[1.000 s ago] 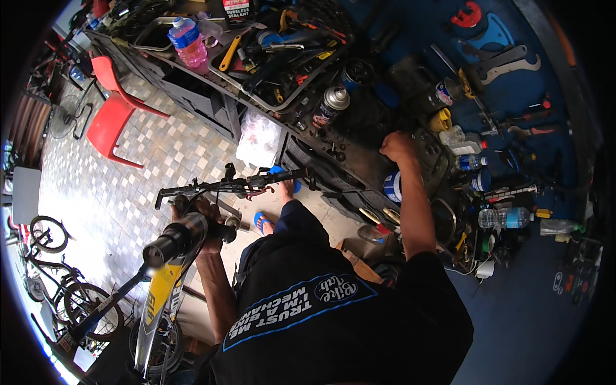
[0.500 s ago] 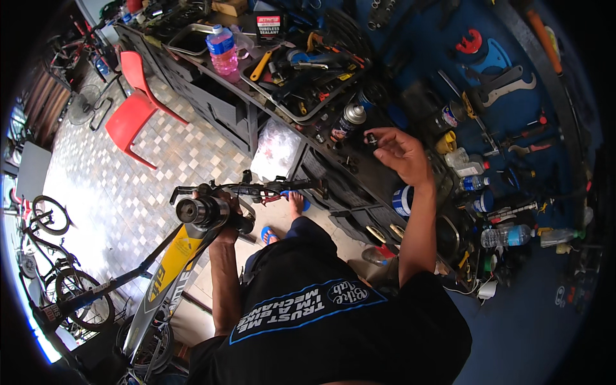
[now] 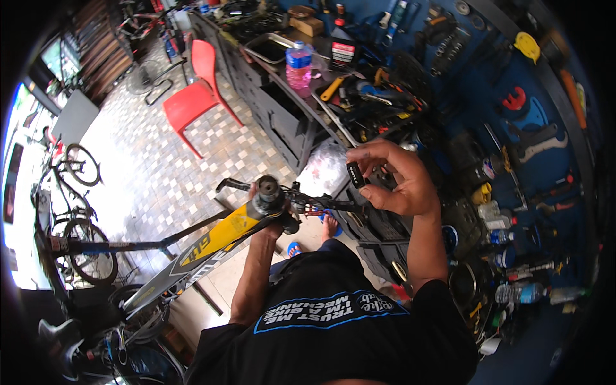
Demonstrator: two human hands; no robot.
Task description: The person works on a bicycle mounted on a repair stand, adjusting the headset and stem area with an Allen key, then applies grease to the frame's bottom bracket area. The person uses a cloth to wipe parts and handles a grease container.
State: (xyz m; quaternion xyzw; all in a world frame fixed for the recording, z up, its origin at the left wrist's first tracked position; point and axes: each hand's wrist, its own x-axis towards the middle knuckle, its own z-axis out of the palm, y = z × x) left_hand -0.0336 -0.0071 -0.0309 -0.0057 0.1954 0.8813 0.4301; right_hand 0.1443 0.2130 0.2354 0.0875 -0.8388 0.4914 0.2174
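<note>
My right hand [image 3: 404,183] is raised over the bench's edge, pinching a small black piece with white lettering [image 3: 355,174] between thumb and fingers; it looks like a headset spacer. My left hand [image 3: 269,230] is wrapped round the front end of a yellow, grey and black bicycle frame [image 3: 221,239], at the head tube, partly hidden behind it. An open-topped dark steerer tube [image 3: 268,186] points up there. The handlebar [image 3: 343,206] hangs beside it, with levers and cables, on the side toward the bench.
A dark workbench [image 3: 260,83] runs along the right, bearing a tool tray [image 3: 375,106], a bottle of pink liquid [image 3: 298,67] and a black sealant bottle [image 3: 343,52]. Tools hang on the blue wall. A red chair [image 3: 192,102] and other bicycles [image 3: 90,250] stand on the tiled floor.
My right hand has drawn back from the bench top toward the bicycle, with the small black piece in it. The view has turned, shifting the scene rightward. My left hand stays on the frame.
</note>
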